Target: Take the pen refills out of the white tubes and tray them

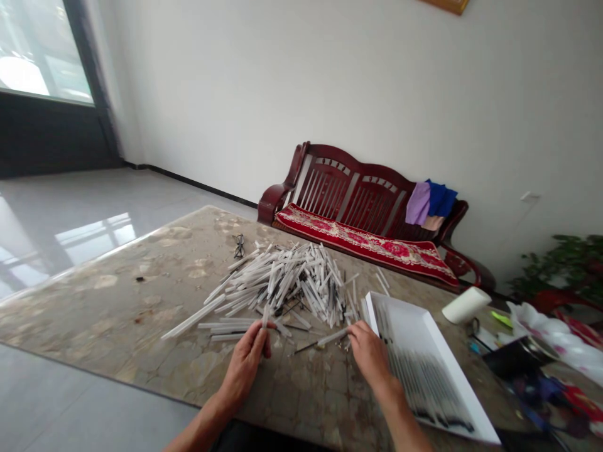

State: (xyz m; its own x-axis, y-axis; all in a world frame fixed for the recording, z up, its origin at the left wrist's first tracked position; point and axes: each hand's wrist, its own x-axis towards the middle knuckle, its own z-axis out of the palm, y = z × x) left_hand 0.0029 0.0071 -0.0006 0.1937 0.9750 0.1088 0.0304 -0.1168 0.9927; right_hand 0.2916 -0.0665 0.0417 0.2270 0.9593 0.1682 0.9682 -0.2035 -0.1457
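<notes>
My left hand (252, 345) is closed, with thumb and fingers pinching a whitish translucent tube (266, 314) that points up and away. Further right, my right hand (370, 351) is also closed, on the near end of another translucent tube (332, 337). A thin dark rod (306, 348) lines up with that tube's left end; whether it sits inside, I cannot tell. Just beyond both hands spreads a big loose pile of translucent tubes (282, 276), with dark thin pieces among them. Beside my right hand stands a white open box (450, 351) holding rows of slim dark-ended sticks (424, 380).
The stone-patterned table (155, 301) bears black-framed glasses (239, 246) behind the pile. At right are a white roll (466, 305), a black cylindrical container (518, 356) and a plastic bag (556, 333). A dark red wooden bench (358, 194) stands beyond the table.
</notes>
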